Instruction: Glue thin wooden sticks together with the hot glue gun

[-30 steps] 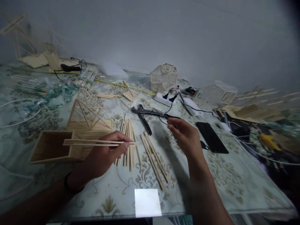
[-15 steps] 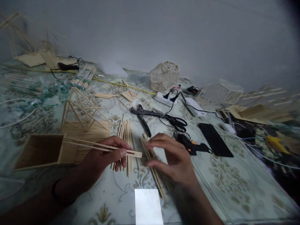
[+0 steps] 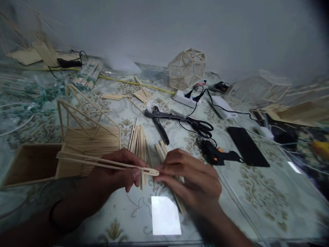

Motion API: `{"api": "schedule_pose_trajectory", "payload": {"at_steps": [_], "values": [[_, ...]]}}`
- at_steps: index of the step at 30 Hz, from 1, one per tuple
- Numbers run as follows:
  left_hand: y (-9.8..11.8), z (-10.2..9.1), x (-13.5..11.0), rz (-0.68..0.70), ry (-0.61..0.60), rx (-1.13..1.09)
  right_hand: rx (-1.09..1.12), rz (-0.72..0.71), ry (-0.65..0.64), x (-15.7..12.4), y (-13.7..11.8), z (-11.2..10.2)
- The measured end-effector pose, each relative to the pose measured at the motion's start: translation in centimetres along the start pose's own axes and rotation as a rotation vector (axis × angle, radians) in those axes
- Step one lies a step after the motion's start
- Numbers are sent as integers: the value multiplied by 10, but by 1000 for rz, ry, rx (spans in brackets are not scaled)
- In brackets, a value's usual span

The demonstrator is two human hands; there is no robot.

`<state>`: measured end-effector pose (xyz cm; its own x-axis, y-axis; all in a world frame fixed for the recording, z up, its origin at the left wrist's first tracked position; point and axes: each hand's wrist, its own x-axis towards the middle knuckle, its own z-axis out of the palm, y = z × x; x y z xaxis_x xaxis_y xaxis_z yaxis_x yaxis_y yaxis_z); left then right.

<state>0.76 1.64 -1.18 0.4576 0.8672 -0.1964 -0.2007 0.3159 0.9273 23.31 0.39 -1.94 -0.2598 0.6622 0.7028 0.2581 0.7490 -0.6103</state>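
My left hand [image 3: 119, 168] is closed around two thin wooden sticks [image 3: 153, 173], which lie almost level and point left past my wrist. At their right ends, the fingertips of my right hand [image 3: 191, 175] pinch together on the tips. Below and behind my left fingers lies a loose bundle of sticks [image 3: 138, 139]. A second bundle [image 3: 160, 149] is partly hidden under my right hand. To the left stands a stick-built model [image 3: 92, 137] with a slatted floor, a triangular frame and an open wooden box [image 3: 31, 164].
Pliers-like cutters [image 3: 160, 125], black scissors [image 3: 202, 127], a black glue gun [image 3: 218, 154] and a dark phone [image 3: 248, 145] lie beyond my right hand. Power strips [image 3: 186, 99] with cords and a stick polyhedron [image 3: 187, 68] stand farther back. Bagged sticks [image 3: 88, 73] lie back left.
My right hand has closed from an open curl and moved in onto the right ends of the sticks. My left hand still holds them. The whole view has shifted slightly.
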Motion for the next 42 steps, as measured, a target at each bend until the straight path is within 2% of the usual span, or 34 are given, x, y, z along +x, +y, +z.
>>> {"api": "schedule_pose_trajectory", "payload": {"at_steps": [3,11,24,35,38,42], "values": [[2,2,-1,-29,48,-3,-21,-13,11,-1,0,4],[-9,-3,-5,-36,46,75,-45,2,-26,-4,-3,10],[-10,3,-8,12,122,112,-59,-9,-42,-9,-5,12],[-7,6,-10,8,108,68,-43,-8,-40,-7,-9,14],[-3,6,-9,27,133,112,12,42,-23,-6,-9,15],[3,5,-9,92,171,228,132,196,-16,-6,-9,17]]}}
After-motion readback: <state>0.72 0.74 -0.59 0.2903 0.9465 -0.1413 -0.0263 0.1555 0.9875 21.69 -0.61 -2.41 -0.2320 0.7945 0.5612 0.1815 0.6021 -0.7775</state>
